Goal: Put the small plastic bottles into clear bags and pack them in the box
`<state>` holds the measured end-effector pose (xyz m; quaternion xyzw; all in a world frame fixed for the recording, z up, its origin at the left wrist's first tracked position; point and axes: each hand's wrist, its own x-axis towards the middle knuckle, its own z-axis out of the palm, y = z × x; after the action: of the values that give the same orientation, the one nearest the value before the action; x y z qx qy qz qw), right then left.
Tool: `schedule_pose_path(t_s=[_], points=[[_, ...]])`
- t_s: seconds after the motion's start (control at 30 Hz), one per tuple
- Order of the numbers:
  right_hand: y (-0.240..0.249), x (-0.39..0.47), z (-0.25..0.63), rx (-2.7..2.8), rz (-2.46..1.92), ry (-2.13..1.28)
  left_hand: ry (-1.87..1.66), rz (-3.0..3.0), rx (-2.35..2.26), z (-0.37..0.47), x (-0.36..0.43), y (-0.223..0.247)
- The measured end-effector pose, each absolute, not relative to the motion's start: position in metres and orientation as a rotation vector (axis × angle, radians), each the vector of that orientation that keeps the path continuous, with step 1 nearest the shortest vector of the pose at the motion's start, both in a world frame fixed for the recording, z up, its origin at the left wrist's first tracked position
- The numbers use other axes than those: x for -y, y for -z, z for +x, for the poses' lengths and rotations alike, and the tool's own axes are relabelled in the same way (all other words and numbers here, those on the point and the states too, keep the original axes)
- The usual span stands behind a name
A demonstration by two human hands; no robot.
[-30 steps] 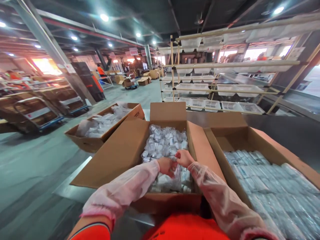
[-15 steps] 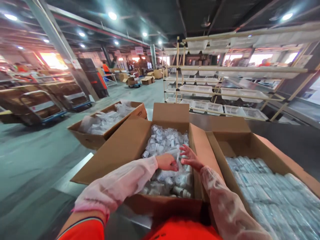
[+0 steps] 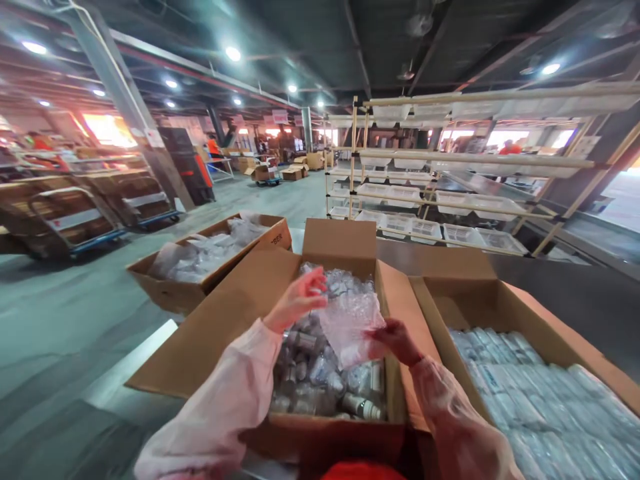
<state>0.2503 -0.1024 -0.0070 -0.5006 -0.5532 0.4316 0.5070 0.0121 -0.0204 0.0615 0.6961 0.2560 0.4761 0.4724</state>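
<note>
A sheet or bag of clear bubble wrap [image 3: 350, 327] hangs above the open middle carton [image 3: 340, 433]. At its right edge my right hand [image 3: 399, 340] is closed on it, fingers pinched. To its upper left is my left hand [image 3: 300, 298], fingers apart and slightly curled, with nothing seen in them. Below both hands, small bottles [image 3: 357, 405] with white caps lie jumbled in the carton, many in clear wrapping. Part of the contents is hidden behind the wrap and my hands.
On the right, another open carton [image 3: 463, 293] holds rows of wrapped items [image 3: 540, 380]. A carton of crumpled clear wrap [image 3: 215, 253] stands on the left. Beyond are a rack with white bins [image 3: 390, 193] and loaded trolleys [image 3: 80, 220]. People in orange work farther off.
The bubble wrap has come up and spread out over the bottles. My right hand has closed on it, while my left hand has let go and moved up and left.
</note>
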Motion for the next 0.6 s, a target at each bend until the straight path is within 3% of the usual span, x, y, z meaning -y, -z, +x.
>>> schedule_pose_path(t_s=[0.07,0.17,0.33,0.47,0.6], points=[[-0.002,0.107,0.250,1.286,-1.183,-1.029,-0.791,1.583,-0.411,0.022,0.028,-0.027],[-0.019,0.115,0.246,1.219,-1.134,-1.045,-0.684,1.436,-0.320,0.044,0.046,0.010],[-0.047,0.132,0.243,1.229,-0.886,-1.159,-0.833,1.232,-0.508,0.056,0.058,0.011],[-0.046,0.140,0.243,1.430,-1.144,-1.101,-1.021,1.201,-0.565,0.056,0.060,0.006],[-0.032,0.144,0.242,1.198,-1.258,-0.932,-1.067,1.469,-0.508,0.052,0.066,0.006]])
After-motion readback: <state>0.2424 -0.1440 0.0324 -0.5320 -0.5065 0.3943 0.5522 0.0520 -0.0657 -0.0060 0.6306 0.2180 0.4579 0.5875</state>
